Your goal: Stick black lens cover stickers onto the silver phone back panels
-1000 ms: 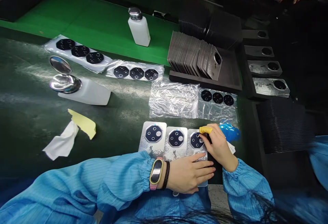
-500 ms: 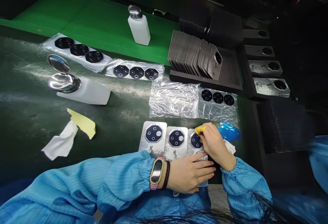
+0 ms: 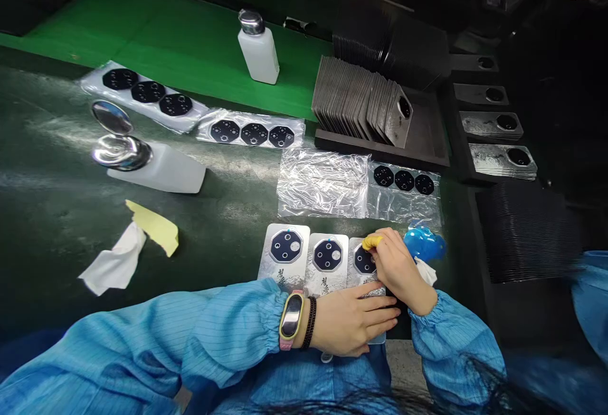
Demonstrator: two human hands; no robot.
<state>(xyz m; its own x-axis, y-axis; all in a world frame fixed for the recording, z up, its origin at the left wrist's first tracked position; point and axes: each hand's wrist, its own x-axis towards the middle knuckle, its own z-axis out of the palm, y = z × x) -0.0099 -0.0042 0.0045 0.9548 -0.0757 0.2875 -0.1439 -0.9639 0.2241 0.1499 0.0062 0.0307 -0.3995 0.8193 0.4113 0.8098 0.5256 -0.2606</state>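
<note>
Three silvery panels lie side by side near me: a left panel (image 3: pixel 268 269), a middle panel (image 3: pixel 313 282) and a right panel (image 3: pixel 354 275). Each has a dark octagonal plate with round holes. My left hand (image 3: pixel 349 321) rests flat across the lower part of the right panel, fingers stretched out. At that panel's octagonal plate (image 3: pixel 363 263), my right hand (image 3: pixel 399 272) has its fingers pinched together at the upper edge, a yellow finger cot on one fingertip. Anything between those fingertips is hidden. Crumpled blue film (image 3: pixel 424 242) lies just beyond the right hand.
Clear sheets with black octagonal pieces (image 3: pixel 254 134) lie farther back, beside a crinkled clear bag (image 3: pixel 323 184). A capped bottle (image 3: pixel 156 168) and another bottle (image 3: pixel 259 54) stand left and behind. A black tray (image 3: pixel 380 152) holds many panels. White tissue (image 3: pixel 114 260) lies left.
Almost nothing differs. The right hand's fingertips have shifted very slightly at the octagonal plate's upper edge; the left hand stays flat on the right panel.
</note>
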